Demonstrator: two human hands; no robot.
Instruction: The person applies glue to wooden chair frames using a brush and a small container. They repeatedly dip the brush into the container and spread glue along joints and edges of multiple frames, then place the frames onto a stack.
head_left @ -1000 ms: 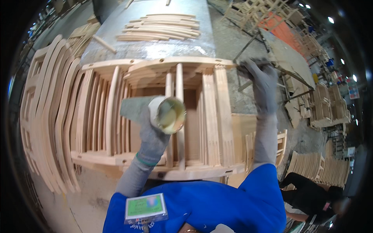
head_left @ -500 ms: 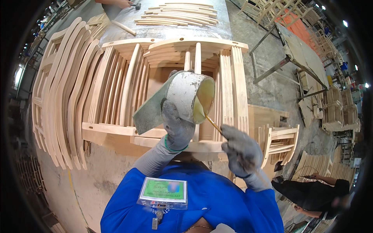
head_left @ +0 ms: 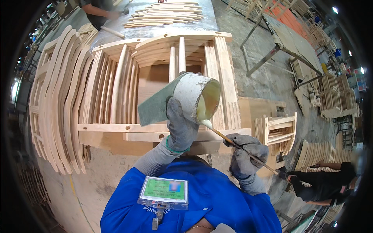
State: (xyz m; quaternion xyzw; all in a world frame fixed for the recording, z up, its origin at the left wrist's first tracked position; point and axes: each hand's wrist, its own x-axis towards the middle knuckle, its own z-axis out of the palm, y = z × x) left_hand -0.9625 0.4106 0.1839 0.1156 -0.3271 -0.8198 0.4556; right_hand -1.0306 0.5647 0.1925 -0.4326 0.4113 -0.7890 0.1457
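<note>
My left hand (head_left: 182, 126), in a grey glove, is closed around a worn white pot (head_left: 187, 95). The pot is tipped toward the right, and pale creamy liquid (head_left: 208, 101) shows inside. A flat grey-green board (head_left: 155, 106) juts out on the pot's left; whether it is fixed to the pot I cannot tell. In my gloved right hand (head_left: 248, 153) is a thin wooden stick (head_left: 222, 136), pinched between the fingers. A creamy blob coats the stick's tip at the pot's lower rim. Below the pot lie stacked wooden frames (head_left: 103, 127) with rungs.
Curved wooden chair parts (head_left: 58, 101) lean in a row at left. Slender sticks (head_left: 165, 14) lie on the far table (head_left: 208, 23), beside a co-worker's arm (head_left: 95, 11). A metal-legged table (head_left: 295, 37) and a smaller frame stack (head_left: 280, 132) stand at right. Another person (head_left: 330, 184) is at lower right.
The stick has been drawn partly out of the pot with a creamy blob on its tip. My right hand has moved right and slightly down; the pot has shifted slightly right.
</note>
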